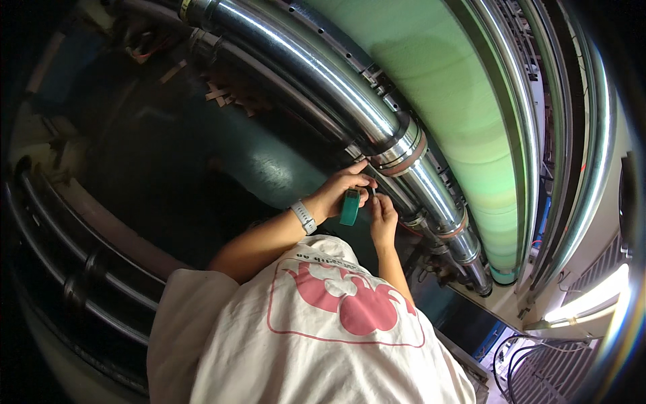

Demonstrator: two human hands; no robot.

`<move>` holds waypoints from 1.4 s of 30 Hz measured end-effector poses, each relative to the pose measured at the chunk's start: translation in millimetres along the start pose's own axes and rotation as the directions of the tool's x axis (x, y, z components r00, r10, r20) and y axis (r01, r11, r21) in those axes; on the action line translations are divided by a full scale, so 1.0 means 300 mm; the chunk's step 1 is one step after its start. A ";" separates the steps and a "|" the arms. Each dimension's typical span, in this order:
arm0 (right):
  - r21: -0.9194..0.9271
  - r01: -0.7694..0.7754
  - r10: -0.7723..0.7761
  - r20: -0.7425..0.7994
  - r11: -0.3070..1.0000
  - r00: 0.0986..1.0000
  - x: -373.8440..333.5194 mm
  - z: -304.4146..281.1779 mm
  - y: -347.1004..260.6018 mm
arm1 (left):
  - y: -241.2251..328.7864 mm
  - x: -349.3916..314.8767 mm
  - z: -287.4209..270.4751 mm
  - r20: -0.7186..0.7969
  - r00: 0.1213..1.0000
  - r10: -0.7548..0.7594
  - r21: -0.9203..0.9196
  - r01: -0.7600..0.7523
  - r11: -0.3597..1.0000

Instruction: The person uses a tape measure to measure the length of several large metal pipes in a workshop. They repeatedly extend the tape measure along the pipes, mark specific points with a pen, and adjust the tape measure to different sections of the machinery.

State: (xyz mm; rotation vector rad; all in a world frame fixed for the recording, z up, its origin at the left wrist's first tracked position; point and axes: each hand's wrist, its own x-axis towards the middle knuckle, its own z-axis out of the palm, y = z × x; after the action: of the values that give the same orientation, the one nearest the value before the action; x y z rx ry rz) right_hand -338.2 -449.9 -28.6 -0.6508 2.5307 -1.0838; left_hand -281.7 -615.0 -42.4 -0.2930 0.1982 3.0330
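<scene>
My left hand, with a grey watch on its wrist, is closed and curled beside the steel rollers. A small green roll-shaped thing hangs at its fingers; its exact kind does not show. My right hand is just to the right, its fingertips pinched close to those of the left. A thin, short piece shows at the right fingertips, too small to name. Both hands are below a shiny steel roller with brown-edged collars.
A wide green belt or sheet curves along the machine beyond the roller. Bars run at the right, near a lit tube lamp. More rails stand at the left. Brownish scraps lie on the dark surface.
</scene>
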 end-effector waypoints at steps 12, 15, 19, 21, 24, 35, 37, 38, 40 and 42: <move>-0.251 0.218 -0.241 -0.064 0.943 0.968 0.114 0.071 -0.039 | -0.069 0.080 -0.142 -0.183 0.940 0.287 0.692 -0.084 0.717; -0.278 0.220 -0.258 -0.108 0.935 0.960 0.119 0.087 -0.028 | -0.076 0.106 -0.157 -0.201 0.924 0.325 0.650 -0.122 0.750; -0.312 0.221 -0.269 -0.121 0.924 0.955 0.130 0.088 -0.028 | -0.081 0.142 -0.167 -0.207 0.902 0.378 0.705 -0.131 0.697; -0.314 0.227 -0.274 -0.114 0.922 0.955 0.142 0.091 -0.022 | -0.080 0.147 -0.168 -0.230 0.888 0.399 0.726 -0.117 0.678; -0.288 0.208 -0.245 -0.098 0.935 0.964 0.150 0.105 0.027 | -0.077 0.143 -0.164 -0.210 0.859 0.467 0.800 -0.123 0.587; -0.303 0.185 -0.172 0.069 0.935 0.983 0.207 0.093 0.057 | -0.096 0.139 -0.163 -0.005 0.729 0.685 0.944 -0.222 0.242; -0.299 0.265 -0.276 0.005 0.917 0.961 0.199 0.090 0.066 | -0.098 0.141 -0.159 0.024 0.733 0.680 0.948 -0.233 0.218; -0.285 0.253 -0.258 0.021 0.924 0.966 0.200 0.089 0.059 | -0.101 0.142 -0.156 0.037 0.730 0.683 0.946 -0.246 0.212; -0.256 0.231 -0.228 0.045 0.939 0.973 0.208 0.082 0.032 | -0.099 0.147 -0.148 0.056 0.724 0.688 0.947 -0.257 0.193; -0.332 0.182 -0.155 0.105 0.925 0.982 0.211 0.074 0.039 | -0.089 0.141 -0.152 0.064 0.719 0.692 0.953 -0.249 0.171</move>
State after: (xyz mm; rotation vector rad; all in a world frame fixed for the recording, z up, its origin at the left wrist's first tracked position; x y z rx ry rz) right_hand -385.2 -489.0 -58.5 -0.9967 2.6563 -0.6532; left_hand -312.0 -591.6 -98.2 -0.8307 2.4055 2.5912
